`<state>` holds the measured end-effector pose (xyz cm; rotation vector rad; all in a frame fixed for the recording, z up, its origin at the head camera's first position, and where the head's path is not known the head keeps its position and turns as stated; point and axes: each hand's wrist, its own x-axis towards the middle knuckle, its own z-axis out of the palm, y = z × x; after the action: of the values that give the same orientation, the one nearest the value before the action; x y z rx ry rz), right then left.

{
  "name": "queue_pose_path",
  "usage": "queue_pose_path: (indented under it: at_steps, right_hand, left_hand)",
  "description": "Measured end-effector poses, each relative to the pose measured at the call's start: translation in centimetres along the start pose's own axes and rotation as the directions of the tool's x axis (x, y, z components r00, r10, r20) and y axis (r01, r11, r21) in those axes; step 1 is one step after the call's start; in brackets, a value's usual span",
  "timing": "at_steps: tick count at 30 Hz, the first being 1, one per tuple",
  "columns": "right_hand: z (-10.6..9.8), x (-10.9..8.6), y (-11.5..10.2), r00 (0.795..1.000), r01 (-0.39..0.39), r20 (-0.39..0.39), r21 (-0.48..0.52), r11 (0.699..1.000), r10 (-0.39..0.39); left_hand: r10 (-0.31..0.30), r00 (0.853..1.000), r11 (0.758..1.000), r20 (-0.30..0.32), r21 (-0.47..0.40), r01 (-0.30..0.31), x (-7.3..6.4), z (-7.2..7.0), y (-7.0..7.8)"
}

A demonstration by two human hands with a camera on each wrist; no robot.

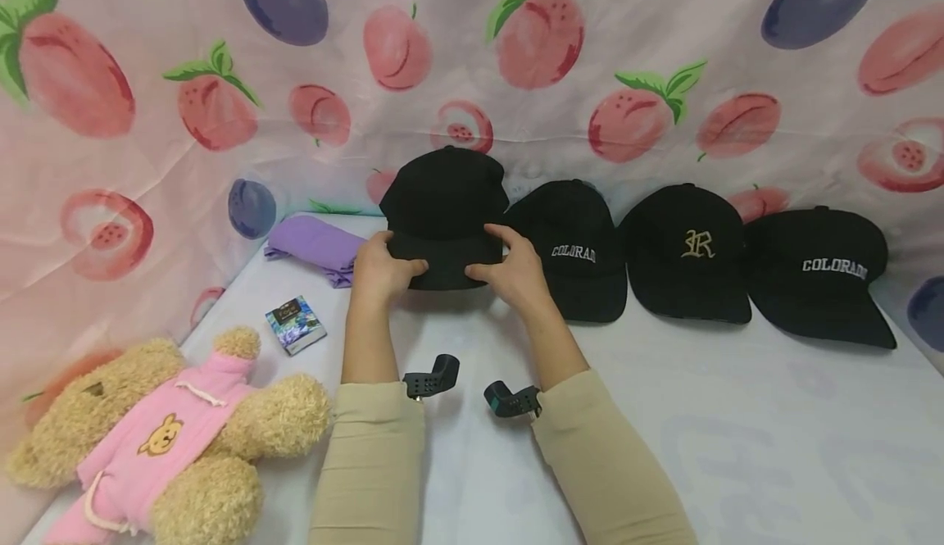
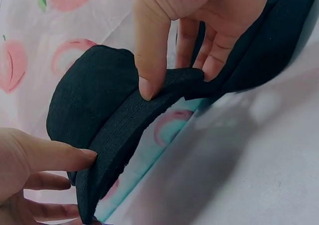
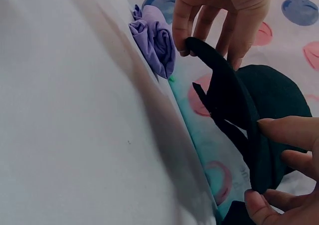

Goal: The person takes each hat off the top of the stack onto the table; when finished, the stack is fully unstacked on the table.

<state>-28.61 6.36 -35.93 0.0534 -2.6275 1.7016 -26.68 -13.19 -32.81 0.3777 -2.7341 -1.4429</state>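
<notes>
Both hands hold a plain black cap [image 1: 446, 201] by its brim, lifted over the back of the white table. My left hand [image 1: 383, 270] pinches the brim's left side, thumb on top and fingers beneath. On the opposite side my right hand [image 1: 516, 270] grips the brim the same way. In the left wrist view, the thumbs press on the upper face of the cap's brim [image 2: 119, 120]. The right wrist view shows the cap [image 3: 274, 95] from the side, with its open underside and back strap visible. A black cap lettered in white [image 1: 575, 254] stands just right of the right hand.
Two more black caps, one with a gold letter [image 1: 686, 254] and one with white lettering [image 1: 814, 274], continue the row rightward. A folded purple cloth [image 1: 317, 246], a small patterned box [image 1: 295, 324] and a teddy bear in pink [image 1: 177, 438] lie left. Fruit-print fabric [image 1: 457, 53] hangs behind.
</notes>
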Motion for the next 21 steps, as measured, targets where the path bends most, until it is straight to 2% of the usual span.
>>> queue_pose_path:
  at_steps: [10, 21]
  right_hand:
    - [-0.1, 0.1, 1.1, 0.999, -0.013, 0.047, -0.069, 0.998, 0.016]
    - [-0.3, 0.5, 2.4, 0.999, -0.009, 0.033, -0.097, 0.995, 0.013]
  left_hand:
    - [0.003, 1.000, 1.000, 0.008, 0.030, -0.003, 0.4, 1.4, -0.7]
    - [0.032, 0.999, 0.999, 0.028, 0.041, -0.033, 1.4, 3.1, -1.0]
